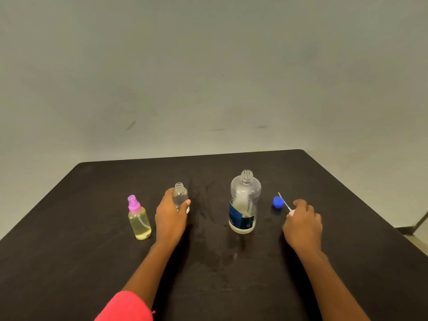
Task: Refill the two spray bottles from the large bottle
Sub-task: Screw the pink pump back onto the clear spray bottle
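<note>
Head view, both hands at work over a dark table (347, 205). We see the left hand (170, 218) with thumb and fingers curled round the clear spray bottle (180, 196), which stands upright left of centre with its neck uncovered; we cannot tell its liquid level. The right hand (303, 225) has its fingers curled and pinches the pump head (291, 212), whose thin dip tube points away toward the blue cap (278, 202) lying on the table just beside it. The large bottle (245, 202) stands uncapped between the two hands, apart from both, with liquid in its lower part. At far left the yellow spray bottle (139, 222) stands with its pink pump fitted, touched by neither hand. A pink sleeve (125, 306) shows at the lower edge.

We judge that the clear bottle is now ready to be filled, and that the hazards lie in the pour. Its neck is narrow while the large bottle's mouth is wider, so a quick tilt would likely send liquid over the rim and onto the table. The right hand must also set the pump down before lifting the large bottle; a careless reach could knock that open bottle over. A loose left grip would let the light clear bottle tip under the stream.
</note>
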`<state>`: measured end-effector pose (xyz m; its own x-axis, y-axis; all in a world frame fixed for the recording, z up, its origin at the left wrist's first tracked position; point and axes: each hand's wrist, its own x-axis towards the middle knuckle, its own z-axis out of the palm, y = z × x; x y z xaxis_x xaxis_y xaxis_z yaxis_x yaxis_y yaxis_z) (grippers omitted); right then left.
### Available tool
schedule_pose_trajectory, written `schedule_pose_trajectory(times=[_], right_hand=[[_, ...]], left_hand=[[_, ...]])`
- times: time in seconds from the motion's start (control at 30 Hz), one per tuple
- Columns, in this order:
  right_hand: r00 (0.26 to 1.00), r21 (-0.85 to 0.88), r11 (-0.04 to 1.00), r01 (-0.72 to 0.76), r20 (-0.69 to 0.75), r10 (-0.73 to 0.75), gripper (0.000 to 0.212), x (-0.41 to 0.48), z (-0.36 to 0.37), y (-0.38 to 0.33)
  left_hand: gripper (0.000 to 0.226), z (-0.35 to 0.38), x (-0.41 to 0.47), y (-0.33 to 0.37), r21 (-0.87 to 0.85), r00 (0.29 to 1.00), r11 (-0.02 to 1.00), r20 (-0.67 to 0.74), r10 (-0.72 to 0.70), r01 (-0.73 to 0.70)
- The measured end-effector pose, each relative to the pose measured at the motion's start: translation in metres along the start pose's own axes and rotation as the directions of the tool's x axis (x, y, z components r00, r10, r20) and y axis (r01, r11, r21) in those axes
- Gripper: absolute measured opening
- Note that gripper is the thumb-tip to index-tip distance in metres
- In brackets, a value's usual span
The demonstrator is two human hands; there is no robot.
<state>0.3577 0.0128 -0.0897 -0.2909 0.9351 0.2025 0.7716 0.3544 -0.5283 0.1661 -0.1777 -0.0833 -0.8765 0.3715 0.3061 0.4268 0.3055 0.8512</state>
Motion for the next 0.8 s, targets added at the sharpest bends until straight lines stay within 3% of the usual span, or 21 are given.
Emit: schedule_pose_trajectory(times=[0.13,0.27,0.43,0.6,0.73,0.8], right_hand=[[0.98,0.209,0.974,0.09,-0.193,-0.049,0.037,0.0,-0.006,-0.003],[0.909,0.543,0.782,0.306,-0.411,-0.071,0.035,-0.006,-0.031,-0.027],[0.784,0.575,0.585,0.572,-0.593,-0.185,0.022,-0.018,-0.075,-0.087],[0.701,0.535,0.456,0.712,-0.499,-0.51,0.023,-0.047,-0.092,-0.137],[0.572,0.479,0.394,0.784,-0.314,-0.758,0.022,-0.063,-0.083,-0.144],[0.547,0.477,0.403,0.781,-0.211,-0.81,0.02,-0.066,-0.078,-0.141]], left_hand=[[0.04,-0.001,-0.013,-0.003,-0.063,0.998,0.998,-0.067,0.014,-0.018],[0.044,-0.005,-0.028,-0.007,-0.15,0.992,0.988,-0.124,0.018,-0.037],[0.047,-0.006,-0.035,-0.006,-0.166,0.98,0.981,-0.187,0.072,-0.104],[0.046,-0.008,-0.04,-0.002,-0.149,0.963,0.969,-0.217,0.162,-0.197],[0.047,-0.012,-0.042,0.0,-0.159,0.953,0.958,-0.23,0.198,-0.238],[0.047,-0.014,-0.042,0.0,-0.157,0.947,0.955,-0.243,0.21,-0.252]])
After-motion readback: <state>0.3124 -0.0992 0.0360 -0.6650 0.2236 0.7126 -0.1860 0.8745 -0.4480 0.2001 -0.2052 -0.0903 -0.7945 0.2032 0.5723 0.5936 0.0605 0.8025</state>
